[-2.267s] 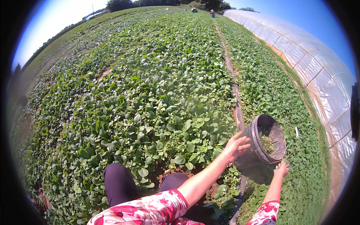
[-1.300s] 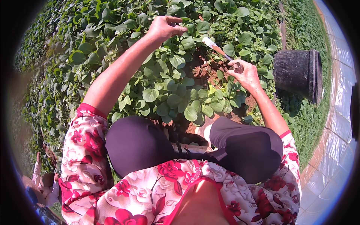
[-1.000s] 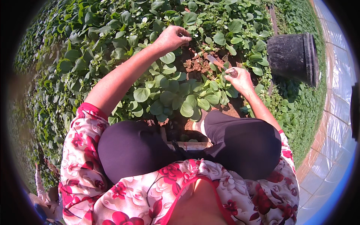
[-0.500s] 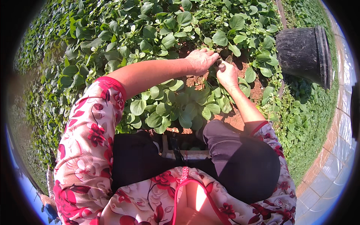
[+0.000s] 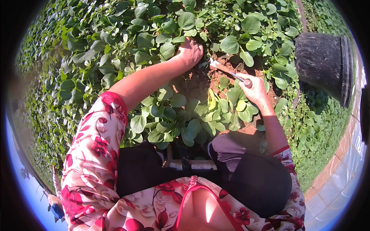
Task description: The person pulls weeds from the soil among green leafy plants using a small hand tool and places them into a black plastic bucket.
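Among the far leaves, my left hand [image 5: 189, 53] is closed, its fingers curled down at the base of a leafy green plant [image 5: 187, 21]; the fingertips are partly hidden. My right hand [image 5: 255, 92] grips the handle of a small hand trowel [image 5: 232, 73] with a thin shank and a narrow, shiny, soil-stained blade. The blade points up and left, over bare reddish soil [image 5: 227, 61] right of my left hand. Between my arms and my knees lies a bunch of loose-looking leafy greens [image 5: 210, 115], with pale stems showing.
A black plastic bucket [image 5: 322, 63] lies tipped on its side at the right. Dense low greenery [image 5: 88, 57] covers the bed to the left and far side. Beyond the right edge runs a strip of pale sheeting [image 5: 331, 188]. My bent knee [image 5: 250, 169] is close to the near greens.
My hands have drawn apart: the left moved left and slightly farther into the leaves, the right moved right and nearer. The trowel's blade and the soil between the hands now show.
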`<state>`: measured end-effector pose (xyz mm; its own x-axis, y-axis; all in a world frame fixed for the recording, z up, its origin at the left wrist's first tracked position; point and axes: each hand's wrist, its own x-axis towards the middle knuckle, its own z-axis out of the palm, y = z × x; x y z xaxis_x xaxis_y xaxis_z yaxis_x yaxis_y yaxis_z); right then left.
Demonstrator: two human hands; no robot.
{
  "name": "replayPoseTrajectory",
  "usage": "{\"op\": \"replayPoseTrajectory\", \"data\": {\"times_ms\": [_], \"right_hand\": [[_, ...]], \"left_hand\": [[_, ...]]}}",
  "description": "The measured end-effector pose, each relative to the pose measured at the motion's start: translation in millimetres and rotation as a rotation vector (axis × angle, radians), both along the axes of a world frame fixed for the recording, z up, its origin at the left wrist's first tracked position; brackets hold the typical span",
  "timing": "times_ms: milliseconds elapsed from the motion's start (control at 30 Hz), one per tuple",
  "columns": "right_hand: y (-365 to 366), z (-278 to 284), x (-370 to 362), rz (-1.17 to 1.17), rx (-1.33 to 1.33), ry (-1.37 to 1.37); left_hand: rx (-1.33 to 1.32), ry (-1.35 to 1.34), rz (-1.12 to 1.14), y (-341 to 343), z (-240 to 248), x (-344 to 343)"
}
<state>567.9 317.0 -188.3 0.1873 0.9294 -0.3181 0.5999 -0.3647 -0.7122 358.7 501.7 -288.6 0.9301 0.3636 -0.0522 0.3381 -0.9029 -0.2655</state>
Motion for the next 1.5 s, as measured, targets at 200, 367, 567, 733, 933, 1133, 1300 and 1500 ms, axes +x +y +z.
{"op": "replayPoseTrajectory", "data": {"times_ms": [200,367,567,733,933,1133,1300,1500], "right_hand": [[59.0,-51.3,-56.7,-0.069,0.097,-0.090],[51.9,-13.8,-74.2,0.062,0.149,-0.188],[-31.2,31.3,-18.9,-0.250,-0.014,-0.239],[-21.4,9.8,-22.1,-0.384,-0.039,-0.115],[1.1,-31.0,-16.3,-0.342,0.104,-0.101],[-0.7,-32.4,-14.5,-0.320,0.058,-0.085],[-28.6,-12.1,-11.7,-0.340,0.163,-0.133],[-23.4,-12.8,-18.8,-0.365,0.105,-0.064]], "left_hand": [[-0.160,-0.113,0.095,-0.2,-2.4,2.5],[-0.459,-0.193,0.315,14.4,-2.8,-13.1],[-0.471,-0.313,0.164,4.1,41.6,1.4],[-0.238,-0.268,-0.257,-8.9,4.5,25.0],[-0.094,0.074,-0.160,2.1,12.6,79.2],[-0.101,0.170,-0.151,7.5,17.6,78.1],[-0.171,-0.008,-0.108,9.7,21.5,56.6],[-0.300,-0.117,0.086,29.4,13.6,24.4]]}}
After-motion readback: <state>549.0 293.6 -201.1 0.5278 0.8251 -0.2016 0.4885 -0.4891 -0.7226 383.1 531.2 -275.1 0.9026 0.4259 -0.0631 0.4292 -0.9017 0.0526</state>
